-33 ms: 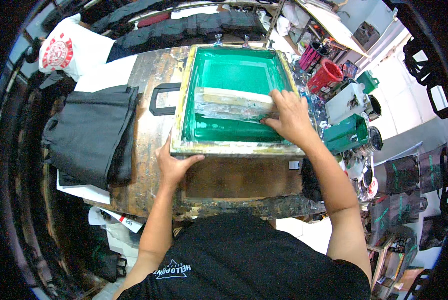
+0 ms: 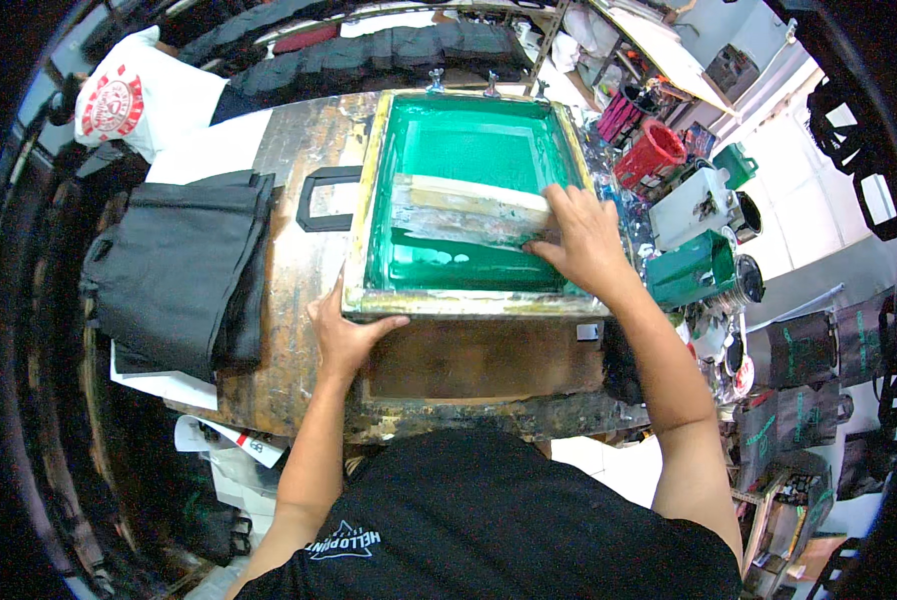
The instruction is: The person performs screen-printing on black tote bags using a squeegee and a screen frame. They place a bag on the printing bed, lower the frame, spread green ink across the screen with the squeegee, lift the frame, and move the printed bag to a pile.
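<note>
- Head view: a squeegee (image 2: pixel 469 208) streaked pale grey lies inside a screen frame (image 2: pixel 469 302), across green ink (image 2: pixel 474 130), its long axis running left to right, its right end slightly nearer the person.
- The right hand (image 2: pixel 581 235), the nearer of the 2, is on the squeegee itself, fingers bent over the far side and thumb on the near side, pinching the right end. The rest of the tool reaches leftward from that grip, unheld.
- The left hand (image 2: pixel 347 335) grips the frame's near left corner, thumb laid along the near rail, fingers up the left side, their tips hard to make out. From it, the squeegee lies ahead and to the right, well apart.
- Metal clamps (image 2: pixel 492 83) stand at the frame's far rail. From where I stand, I cannot tell whether the near edge rests flat or sits raised.
- A black handle loop (image 2: pixel 314 205) shows beside the left rail, on a paint-stained table (image 2: pixel 299 130); a brown board (image 2: pixel 479 360) spans the near side.
- Farther left, a black cloth pile (image 2: pixel 184 260) lies folded, with a red-printed white cloth (image 2: pixel 159 90) beyond.
- To the right, a red bucket (image 2: pixel 654 150) and a green container (image 2: pixel 691 268) stand among other tubs.
</note>
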Demonstrator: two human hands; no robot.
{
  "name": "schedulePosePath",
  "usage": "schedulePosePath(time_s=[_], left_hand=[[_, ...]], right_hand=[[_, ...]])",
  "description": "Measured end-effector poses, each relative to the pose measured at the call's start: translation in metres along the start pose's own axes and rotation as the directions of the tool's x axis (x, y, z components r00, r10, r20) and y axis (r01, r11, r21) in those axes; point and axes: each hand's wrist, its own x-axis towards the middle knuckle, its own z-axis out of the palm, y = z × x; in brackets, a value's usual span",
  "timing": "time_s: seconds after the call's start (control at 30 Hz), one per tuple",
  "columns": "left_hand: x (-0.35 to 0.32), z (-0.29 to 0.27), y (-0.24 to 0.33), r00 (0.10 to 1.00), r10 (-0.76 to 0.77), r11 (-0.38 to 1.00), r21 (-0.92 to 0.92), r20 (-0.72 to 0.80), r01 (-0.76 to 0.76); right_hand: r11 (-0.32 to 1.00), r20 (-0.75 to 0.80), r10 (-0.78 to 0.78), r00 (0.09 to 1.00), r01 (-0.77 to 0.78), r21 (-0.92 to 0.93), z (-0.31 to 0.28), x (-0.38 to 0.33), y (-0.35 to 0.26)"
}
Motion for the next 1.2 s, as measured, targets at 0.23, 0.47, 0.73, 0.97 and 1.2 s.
schedulePosePath(time_s=[0.23,0.47,0.73,0.97,1.2], left_hand=[[-0.013,0.019,-0.031,0.988,0.156,0.972,0.181,-0.013,-0.151],[-0.014,0.014,-0.029,0.987,0.158,0.975,0.149,0.039,-0.162],[-0.018,0.014,-0.032,0.996,0.066,0.989,0.130,0.056,-0.073],[-0.014,0.008,-0.025,0.997,0.072,0.970,0.229,0.039,-0.079],[-0.005,0.001,-0.011,0.995,0.022,0.938,0.342,0.101,-0.055]], right_hand=[[0.999,0.145,-0.034,0.989,0.034,0.001,0.024,-0.037,-0.035],[0.999,-0.012,-0.053,0.999,0.053,0.004,0.058,0.009,-0.013],[0.990,-0.102,-0.117,0.988,0.108,-0.093,0.120,0.144,0.068],[0.984,-0.082,-0.121,0.989,0.109,-0.139,0.153,0.251,0.110],[0.990,-0.063,-0.025,0.998,0.016,-0.139,0.140,0.271,0.111]])
